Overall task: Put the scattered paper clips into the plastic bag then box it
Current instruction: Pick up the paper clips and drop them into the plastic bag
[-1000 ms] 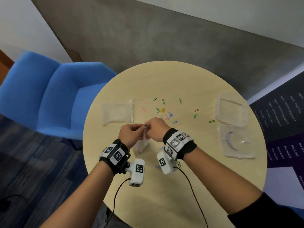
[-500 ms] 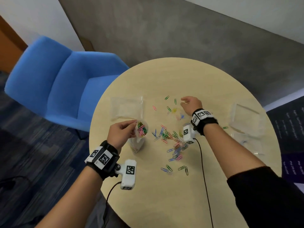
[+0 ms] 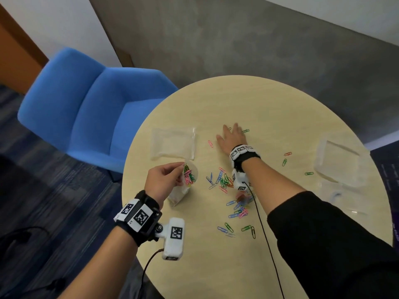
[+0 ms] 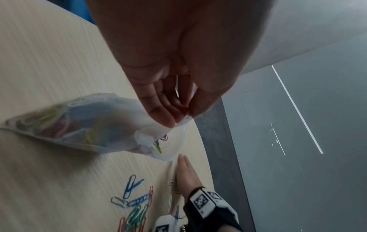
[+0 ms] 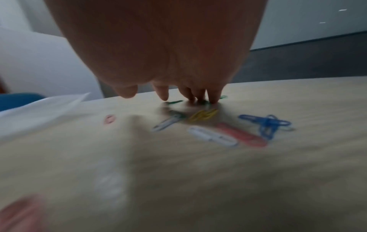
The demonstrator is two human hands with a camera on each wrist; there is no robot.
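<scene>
Just beside right grip (image 3: 232,138), loose paper clips (image 5: 204,116) under fingertips (image 5: 214,100).

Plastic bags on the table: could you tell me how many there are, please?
2: one bag with clips inside, pinched by the left hand; one flat bag just beyond it.

Your small clear plastic bag (image 3: 183,186) stands open mid-tabletop, part-filled; coloured wire paper clips (image 3: 235,203) lie scattered beside it; clear plastic box (image 3: 339,165) near right edge.

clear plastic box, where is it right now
In the head view the clear plastic box sits at the right edge of the round wooden table, beyond a loose green paper clip, away from both hands.
</scene>
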